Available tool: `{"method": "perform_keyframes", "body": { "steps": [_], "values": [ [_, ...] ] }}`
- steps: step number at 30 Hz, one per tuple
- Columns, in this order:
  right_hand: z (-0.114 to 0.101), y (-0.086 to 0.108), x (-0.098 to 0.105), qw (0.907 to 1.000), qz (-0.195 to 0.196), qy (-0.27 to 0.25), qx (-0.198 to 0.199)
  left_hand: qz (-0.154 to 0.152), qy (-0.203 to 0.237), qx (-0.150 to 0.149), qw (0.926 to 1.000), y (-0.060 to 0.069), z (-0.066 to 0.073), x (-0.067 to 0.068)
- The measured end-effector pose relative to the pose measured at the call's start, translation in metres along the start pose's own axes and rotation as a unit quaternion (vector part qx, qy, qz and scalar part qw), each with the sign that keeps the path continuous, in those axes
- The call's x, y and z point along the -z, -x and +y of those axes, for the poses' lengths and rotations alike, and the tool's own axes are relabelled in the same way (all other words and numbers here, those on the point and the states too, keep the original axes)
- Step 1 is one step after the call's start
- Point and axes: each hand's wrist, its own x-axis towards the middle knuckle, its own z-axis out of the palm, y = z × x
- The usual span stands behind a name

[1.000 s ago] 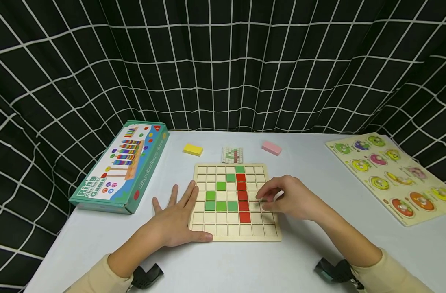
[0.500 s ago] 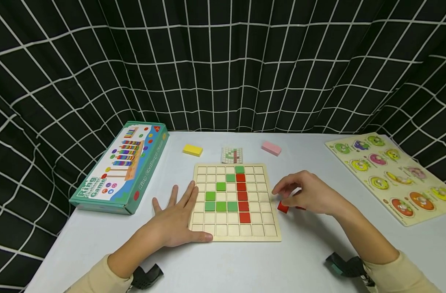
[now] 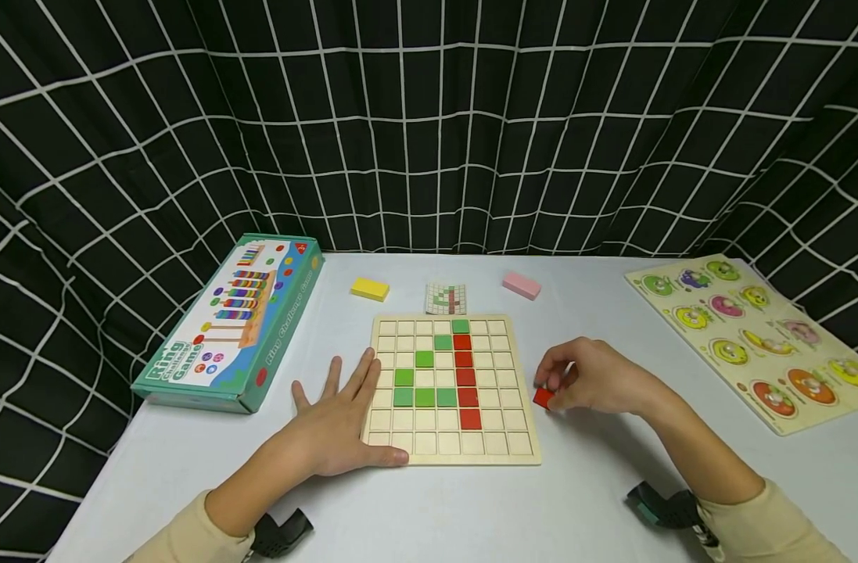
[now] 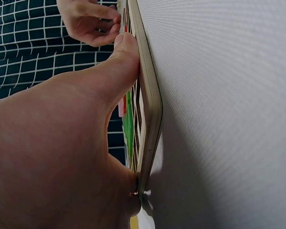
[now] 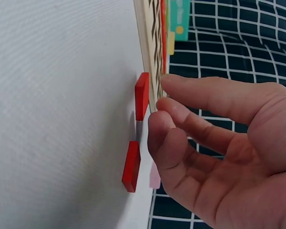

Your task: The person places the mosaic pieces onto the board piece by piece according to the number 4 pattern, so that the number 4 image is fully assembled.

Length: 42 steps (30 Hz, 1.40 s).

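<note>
A wooden grid board (image 3: 495, 443) lies flat on the table, bearing a column of red square tiles (image 3: 466, 377) and several green tiles (image 3: 425, 397). My left hand (image 3: 340, 430) rests spread at its left side, the thumb (image 4: 126, 50) across the near edge. Right of the board, my right hand (image 3: 594, 379) hovers low over a loose red tile (image 3: 543, 397), fingers loosely bent. The right wrist view shows two loose red tiles (image 5: 131, 167) on the table, with nothing visible between the fingers (image 5: 205, 95). From the head, the second loose tile is hidden by the hand.
A small printed grid card (image 3: 446, 299) lies beyond the board, between a yellow block (image 3: 369, 288) and a pink block (image 3: 521, 285). A Ring Challenge Game box (image 3: 231, 320) stands at left. A fruit puzzle board (image 3: 752, 336) lies at right.
My right hand has moved right, off the board and down to the loose red tiles beside it. My left hand has stayed in place. Tiles on the board look the same.
</note>
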Motion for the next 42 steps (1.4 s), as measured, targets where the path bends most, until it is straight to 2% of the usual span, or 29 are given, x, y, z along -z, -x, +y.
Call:
{"method": "perform_keyframes", "body": {
  "steps": [6,16,42],
  "values": [
    [0.001,0.000,-0.003,0.9991,0.011,0.040,-0.005,-0.001,-0.001,0.001,1.0000,-0.001,-0.001,-0.001],
    [0.002,-0.001,-0.010,0.9979,0.016,0.063,-0.003,0.005,-0.009,-0.004,0.9999,-0.001,-0.001,0.000],
    [-0.001,-0.005,-0.014,0.9970,0.027,0.072,0.012,0.004,-0.006,-0.003,1.0000,0.001,0.000,0.000]
  ]
}}
